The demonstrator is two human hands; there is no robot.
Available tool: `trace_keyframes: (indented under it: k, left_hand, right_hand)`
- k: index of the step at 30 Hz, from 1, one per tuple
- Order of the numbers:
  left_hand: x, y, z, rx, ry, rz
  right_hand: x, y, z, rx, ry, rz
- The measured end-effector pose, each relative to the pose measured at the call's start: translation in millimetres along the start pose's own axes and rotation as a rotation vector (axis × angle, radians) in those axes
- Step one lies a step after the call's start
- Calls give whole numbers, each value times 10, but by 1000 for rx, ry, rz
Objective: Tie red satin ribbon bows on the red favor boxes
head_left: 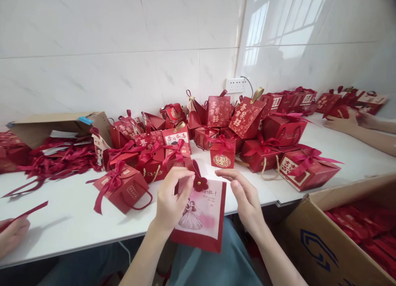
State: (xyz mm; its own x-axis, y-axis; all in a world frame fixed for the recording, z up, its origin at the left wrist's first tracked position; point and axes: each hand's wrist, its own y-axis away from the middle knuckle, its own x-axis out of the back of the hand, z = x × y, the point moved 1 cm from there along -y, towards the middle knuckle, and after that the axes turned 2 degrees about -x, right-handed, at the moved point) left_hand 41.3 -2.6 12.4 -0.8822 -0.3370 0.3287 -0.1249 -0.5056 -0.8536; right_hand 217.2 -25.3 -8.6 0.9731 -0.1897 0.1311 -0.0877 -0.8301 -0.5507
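In front of me, above my lap, is a red gift box [204, 220] whose pale front panel shows a drawing of two figures in gowns. At its top sits a dark red flower-shaped clasp [200, 184] with a small gold stud and a ribbon loop. My left hand [173, 197] pinches the box's upper left edge, thumb and fingertips beside the clasp. To the right of the box, my right hand [246, 197] is raised with fingers apart and nothing in it. Its fingertips are near the box's upper right corner.
Finished-looking red boxes with bows [309, 168] crowd the white table [77, 232]. At left are a pile of ribbons [66, 154] and an open carton [55, 117]. A large carton [297, 236] of red pieces stands right. Other people's hands [12, 236] show at both sides.
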Motion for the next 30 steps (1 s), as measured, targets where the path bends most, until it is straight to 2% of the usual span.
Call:
trace_keyframes:
  k: [3, 5, 7, 8, 10, 13, 15, 17, 21, 23, 27, 30]
  left_hand:
    - [39, 44, 42, -147, -127, 130]
    - [63, 81, 89, -239, -221, 241]
    - [76, 130, 153, -299, -282, 266]
    - [77, 166, 189, -308, -277, 232]
    - [68, 265, 265, -279, -162, 106]
    - [50, 453, 358, -114, 166, -27]
    - [60, 533, 386, -7, 307, -36]
    - [102, 526, 380, 4, 320, 7]
    - [229, 289, 284, -67, 25, 142]
    - [263, 142, 228, -75, -48, 66]
    - [270, -30, 162, -84, 28, -196]
    - [262, -52, 146, -142, -10, -279]
  right_hand:
    - [-87, 37, -84, 113, 175, 26]
    - [-149, 73, -154, 213, 307, 113]
    - [-201, 125, -228, 293, 388, 177]
    - [-225, 156, -258, 306, 403, 152]
    - [-265, 221, -291, 276, 383, -13]
    - [-298, 285, -272, 183, 269, -215]
    - [-304, 277, -235, 136, 197, -238]
    - [-304, 232, -200, 97, 144, -232]
    - [-295, 100, -177, 8, 42, -122]
    - [-298, 48, -190, -22, 13, -93]
    - [-348, 20, -192, -19, 19, -170]
    - [-404, 60, -133, 44, 41, -133]
